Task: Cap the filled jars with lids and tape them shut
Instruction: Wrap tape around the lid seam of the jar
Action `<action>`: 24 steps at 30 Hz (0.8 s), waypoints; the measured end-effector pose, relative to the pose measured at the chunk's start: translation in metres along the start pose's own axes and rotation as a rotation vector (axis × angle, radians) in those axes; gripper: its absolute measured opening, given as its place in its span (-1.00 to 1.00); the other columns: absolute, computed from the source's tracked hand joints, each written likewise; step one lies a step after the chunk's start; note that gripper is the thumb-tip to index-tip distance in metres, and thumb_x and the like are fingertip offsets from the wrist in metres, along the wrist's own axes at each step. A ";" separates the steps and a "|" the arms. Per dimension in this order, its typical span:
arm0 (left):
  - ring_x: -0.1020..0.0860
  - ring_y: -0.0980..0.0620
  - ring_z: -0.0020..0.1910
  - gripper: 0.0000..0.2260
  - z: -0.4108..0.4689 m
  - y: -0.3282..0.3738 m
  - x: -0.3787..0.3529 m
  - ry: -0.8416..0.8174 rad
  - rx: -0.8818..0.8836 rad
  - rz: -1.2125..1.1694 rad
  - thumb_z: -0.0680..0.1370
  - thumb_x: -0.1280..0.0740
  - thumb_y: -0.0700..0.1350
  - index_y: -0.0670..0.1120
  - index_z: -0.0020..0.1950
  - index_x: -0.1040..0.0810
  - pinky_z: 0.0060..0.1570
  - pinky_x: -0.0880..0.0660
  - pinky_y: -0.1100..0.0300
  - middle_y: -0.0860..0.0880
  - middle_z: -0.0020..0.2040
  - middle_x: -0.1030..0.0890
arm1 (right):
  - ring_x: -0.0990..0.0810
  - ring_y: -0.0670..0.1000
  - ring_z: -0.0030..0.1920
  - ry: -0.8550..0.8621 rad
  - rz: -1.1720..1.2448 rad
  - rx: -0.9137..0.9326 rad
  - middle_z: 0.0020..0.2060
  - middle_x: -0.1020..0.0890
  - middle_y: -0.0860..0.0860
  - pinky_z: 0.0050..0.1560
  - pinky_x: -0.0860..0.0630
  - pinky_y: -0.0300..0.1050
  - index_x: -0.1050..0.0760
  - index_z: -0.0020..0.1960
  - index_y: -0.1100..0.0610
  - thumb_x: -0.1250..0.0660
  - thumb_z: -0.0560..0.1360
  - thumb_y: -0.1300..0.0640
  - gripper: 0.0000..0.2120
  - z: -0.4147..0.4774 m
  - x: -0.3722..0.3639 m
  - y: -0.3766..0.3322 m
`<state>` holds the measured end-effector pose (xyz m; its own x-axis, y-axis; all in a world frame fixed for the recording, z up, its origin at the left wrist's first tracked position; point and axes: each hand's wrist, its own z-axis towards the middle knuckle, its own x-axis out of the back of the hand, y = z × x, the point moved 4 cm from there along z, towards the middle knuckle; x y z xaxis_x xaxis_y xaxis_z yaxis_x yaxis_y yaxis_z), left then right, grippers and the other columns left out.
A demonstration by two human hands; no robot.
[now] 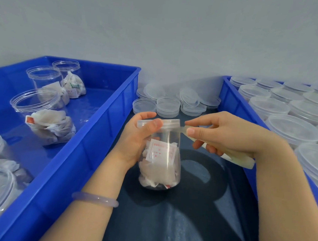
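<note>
Two blue plastic bins flank the dark work surface (195, 222). The left bin (92, 135) holds open clear jars of white sachets, still uncapped; the right bin (233, 103) is packed with capped jars. A heap of loose clear lids (175, 101) lies between the bins at the back.

In the middle, a filled jar (160, 157) stands upright on the dark surface with its lid (170, 123) already on. The left hand (139, 137) wraps the jar from its left side, thumb pressed over the lid's front edge, pinning the jar.

The right hand (225, 136) is closed around a roll of clear tape (233, 154), thumb and forefinger pinching the drawn-out strip (183, 128) just where it meets the lid's right edge. The strip runs level, square to the jar's upright axis, with the seam immediately left of the pinch. The right hand is therefore the nearer one for laying tape, and wrapping likely calls for the left hand to turn the jar while the strip feeds around the rim.
</note>
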<state>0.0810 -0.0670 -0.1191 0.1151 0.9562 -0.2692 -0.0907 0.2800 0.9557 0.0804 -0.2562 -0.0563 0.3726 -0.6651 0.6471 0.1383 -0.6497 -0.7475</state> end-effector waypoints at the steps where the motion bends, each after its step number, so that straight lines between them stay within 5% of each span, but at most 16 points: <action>1: -0.64 0.10 -0.26 -0.22 0.000 0.000 -0.001 -0.011 0.005 0.007 -0.03 -0.59 0.13 -0.06 0.12 -0.46 -0.31 -0.56 0.22 -0.02 -0.15 -0.64 | -0.53 -0.16 -0.44 0.003 -0.008 0.005 -0.26 -0.70 -0.09 -0.37 -0.50 -0.30 -0.49 0.22 -0.19 -0.32 0.14 -0.39 -0.32 -0.001 0.001 -0.001; 6: -0.65 0.07 -0.24 -0.06 -0.002 -0.002 -0.005 -0.020 0.007 -0.046 -0.13 -0.62 0.28 -0.10 0.13 -0.46 -0.31 -0.57 0.22 0.03 -0.20 -0.67 | -0.50 -0.16 -0.45 0.053 0.069 -0.034 -0.25 -0.70 -0.03 -0.37 -0.51 -0.26 -0.53 0.21 -0.14 -0.38 0.34 -0.25 -0.53 0.011 -0.010 0.004; 11: -0.67 0.01 -0.15 -0.05 -0.003 0.000 -0.002 0.008 -0.020 -0.041 -0.11 -0.62 0.29 0.00 0.20 -0.42 -0.24 -0.58 0.19 -0.10 0.02 -0.61 | -0.51 -0.16 -0.46 0.041 0.127 -0.037 -0.27 -0.70 -0.03 -0.40 -0.50 -0.28 -0.54 0.19 -0.13 -0.39 0.24 -0.30 -0.44 0.017 -0.015 0.004; 14: -0.67 -0.02 -0.06 -0.31 -0.001 0.005 0.003 0.056 -0.034 0.023 0.13 -0.60 0.09 0.05 0.19 -0.42 -0.13 -0.60 0.14 -0.19 0.17 -0.56 | -0.51 -0.17 -0.47 0.070 0.084 -0.046 -0.29 -0.69 -0.05 -0.42 -0.50 -0.29 -0.52 0.21 -0.10 -0.37 0.22 -0.34 -0.38 0.016 -0.012 0.006; 16: -0.63 0.00 0.06 -0.38 0.000 0.013 0.005 0.043 -0.040 0.173 0.16 -0.54 0.09 0.08 0.18 -0.47 0.07 -0.55 0.09 -0.09 0.14 -0.62 | -0.52 -0.18 -0.48 0.104 0.022 -0.033 -0.32 -0.69 -0.07 -0.44 -0.47 -0.30 -0.47 0.27 -0.09 -0.35 0.16 -0.40 -0.25 0.014 -0.010 0.004; 18: -0.61 0.13 0.08 -0.27 0.001 0.018 0.002 0.049 -0.047 0.337 0.06 -0.50 0.25 0.17 0.21 -0.47 0.06 -0.48 0.21 0.06 0.08 -0.65 | -0.53 -0.18 -0.49 0.135 -0.067 -0.011 -0.33 -0.67 -0.07 -0.44 -0.45 -0.28 -0.43 0.32 -0.08 -0.31 0.12 -0.46 -0.15 0.013 -0.009 -0.001; 21: -0.60 0.15 0.08 -0.26 0.003 0.018 -0.001 0.116 -0.050 0.371 -0.03 -0.53 0.29 0.29 0.14 -0.45 0.01 -0.48 0.24 0.09 0.09 -0.62 | -0.58 -0.17 -0.45 0.141 -0.204 0.022 -0.31 -0.64 -0.11 -0.34 -0.54 -0.18 -0.47 0.25 -0.08 -0.21 0.16 -0.49 -0.22 0.013 -0.010 -0.007; 24: -0.62 0.05 0.06 -0.29 0.002 0.015 0.003 0.133 -0.065 0.280 0.01 -0.55 0.16 0.25 0.14 -0.46 0.09 -0.53 0.11 0.01 0.09 -0.63 | -0.59 -0.12 -0.43 -0.010 -0.035 0.009 -0.28 -0.69 -0.05 -0.32 -0.54 -0.18 -0.49 0.22 -0.12 -0.36 0.16 -0.43 -0.29 0.008 -0.011 -0.004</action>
<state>0.0821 -0.0596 -0.1049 -0.0536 0.9985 -0.0145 -0.1637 0.0055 0.9865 0.0828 -0.2434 -0.0613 0.3763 -0.6383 0.6716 0.1600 -0.6692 -0.7257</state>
